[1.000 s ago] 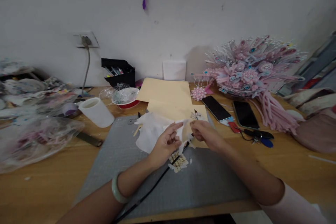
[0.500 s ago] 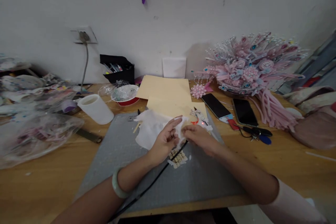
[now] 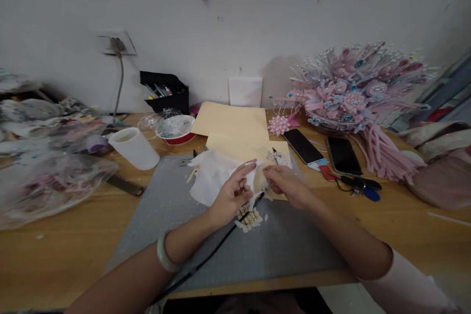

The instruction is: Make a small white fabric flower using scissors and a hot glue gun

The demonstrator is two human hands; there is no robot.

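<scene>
- Nearest us, the black cord (image 3: 217, 251) crosses the near edge of the grey mat (image 3: 294, 250) and runs toward its middle; it looks bendy, and we would keep it from dragging on the cloth.
- Near the mat's middle lies a crackle-patterned piece (image 3: 253, 222), partly under the cord, its edges ragged; we judge it thin and best lifted by a corner.
- Above the mat's middle, the left hand (image 3: 233, 191) is half open, fingers loosely curled against the white cloth (image 3: 209, 181); we cannot tell whether they grip it.
- Facing it over the mat, the right hand (image 3: 283, 181) has thumb and forefinger drawn together near the cloth's edge; what sits between them is too small for us to tell.
- The cloth spreads over the mat's far half. We expect it to be light, limp and easily creased, so we would pinch its margin.
- Beyond, tan sheets (image 3: 235, 120) overlap the mat's far edge, apparently stiffer.
</scene>
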